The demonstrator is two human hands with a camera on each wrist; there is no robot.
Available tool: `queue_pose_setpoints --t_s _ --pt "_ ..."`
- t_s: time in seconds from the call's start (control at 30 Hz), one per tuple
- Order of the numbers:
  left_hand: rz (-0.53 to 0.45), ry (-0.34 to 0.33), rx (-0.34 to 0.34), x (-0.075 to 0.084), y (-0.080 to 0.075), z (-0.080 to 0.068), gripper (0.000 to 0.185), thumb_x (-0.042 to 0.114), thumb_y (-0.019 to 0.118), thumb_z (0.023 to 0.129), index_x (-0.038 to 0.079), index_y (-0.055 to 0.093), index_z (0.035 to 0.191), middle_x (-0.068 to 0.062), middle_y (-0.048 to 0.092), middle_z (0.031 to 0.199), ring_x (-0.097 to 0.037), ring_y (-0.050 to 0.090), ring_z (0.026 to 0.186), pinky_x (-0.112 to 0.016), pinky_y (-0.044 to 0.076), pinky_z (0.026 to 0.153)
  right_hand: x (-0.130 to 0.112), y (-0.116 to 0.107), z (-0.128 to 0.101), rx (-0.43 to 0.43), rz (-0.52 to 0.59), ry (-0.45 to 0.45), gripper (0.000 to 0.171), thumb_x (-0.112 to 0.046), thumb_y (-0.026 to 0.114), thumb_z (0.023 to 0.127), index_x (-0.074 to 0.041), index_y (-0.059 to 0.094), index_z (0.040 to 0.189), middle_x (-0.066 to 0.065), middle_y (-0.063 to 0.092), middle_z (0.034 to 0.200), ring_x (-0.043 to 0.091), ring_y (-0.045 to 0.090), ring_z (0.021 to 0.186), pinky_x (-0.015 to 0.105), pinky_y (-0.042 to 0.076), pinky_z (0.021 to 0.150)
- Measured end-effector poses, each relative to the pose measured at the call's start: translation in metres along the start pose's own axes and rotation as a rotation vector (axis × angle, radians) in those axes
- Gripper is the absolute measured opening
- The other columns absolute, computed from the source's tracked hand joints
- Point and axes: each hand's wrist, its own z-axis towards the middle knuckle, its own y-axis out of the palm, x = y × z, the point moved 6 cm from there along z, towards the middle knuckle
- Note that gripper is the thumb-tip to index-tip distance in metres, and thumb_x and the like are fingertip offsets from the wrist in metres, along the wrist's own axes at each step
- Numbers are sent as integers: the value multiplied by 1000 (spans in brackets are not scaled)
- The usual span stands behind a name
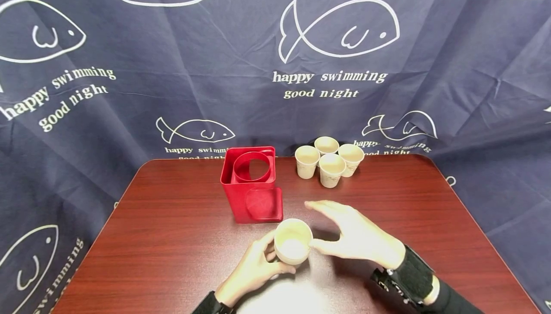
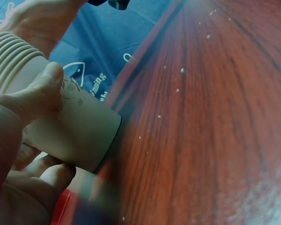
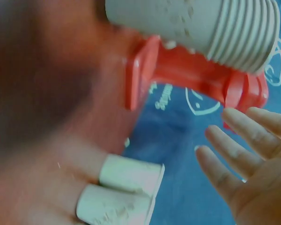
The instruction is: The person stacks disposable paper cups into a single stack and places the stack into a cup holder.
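Overhead, left hand [image 1: 251,268] grasps cup [image 1: 293,241]; wrist views show stacked rims; right hand [image 1: 357,235] released.

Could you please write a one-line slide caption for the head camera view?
Left hand grips a stack of paper cups before a red cup holder; open right hand alongside.

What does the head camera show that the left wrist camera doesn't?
Only the head view shows the red holder, four loose paper cups behind it, and the open right hand. Only the left wrist view shows the stacked rims and faint print on the cup's side, with the thumb pressing it. Both show the left hand holding the cup stack over the wooden table.
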Motion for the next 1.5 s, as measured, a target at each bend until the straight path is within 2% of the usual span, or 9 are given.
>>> queue_pose_setpoints --t_s 0.2,0.57,0.7,0.8,0.9,1.03,1.2,1.4,1.5 --pt "-14 -12 4 0 0 0 84 4 91 75 7 49 149 -12 66 136 -13 65 121 -21 55 100 10 -18 2 75 -75 22 83 -48 86 81 -21 51 151 -4 57 149 18 55 137 45 47 113" --pt "-19 -6 3 -1 0 0 84 5 91 75 5 49 148 -14 65 137 -14 65 121 -22 55 101 38 -36 15 235 -216 6 90 -45 86 78 -15 48 154 7 51 156 29 50 142 51 39 117" --pt "-21 -5 1 -1 0 0 84 5 91 75 5 49 148 -13 65 138 -15 65 121 -22 54 102 53 -40 21 297 -255 -1 85 -43 85 79 -9 52 150 12 55 152 34 51 139 52 39 117" --pt "-19 -4 1 -1 0 0 84 6 91 75 6 49 148 -13 65 138 -15 65 122 -22 54 102 67 -40 25 324 -265 30 84 -42 85 79 -5 53 148 14 58 147 36 54 136 55 42 114" --pt "-11 -4 -2 0 0 0 85 7 91 75 6 49 149 -12 64 140 -16 65 123 -22 53 103 81 -38 27 335 -259 78 83 -42 85 79 -4 54 146 14 60 143 36 55 132 55 44 112" --pt "-3 -1 -4 1 -1 0 85 8 91 75 5 49 149 -12 63 140 -17 64 124 -22 53 103 97 -34 31 348 -244 124 79 -41 85 78 -5 56 142 15 63 135 33 60 118 52 49 104" --pt "1 6 -8 1 0 0 84 9 91 76 5 50 148 -14 63 140 -17 65 123 -22 53 103 110 -30 34 364 -239 169 83 -38 86 76 -4 53 144 22 62 132 38 60 113 59 50 98" --pt "10 9 -5 2 -1 1 84 10 92 75 7 51 148 -12 63 140 -15 64 124 -22 53 103 117 -27 43 389 -243 183 79 -39 89 74 -5 57 137 19 64 119 38 61 105 59 51 92" --pt "18 13 -3 2 -1 1 83 10 92 75 7 51 148 -12 64 140 -15 64 124 -22 53 103 119 -27 47 392 -239 181 77 -41 89 74 -6 58 135 18 62 122 38 60 106 58 51 92"
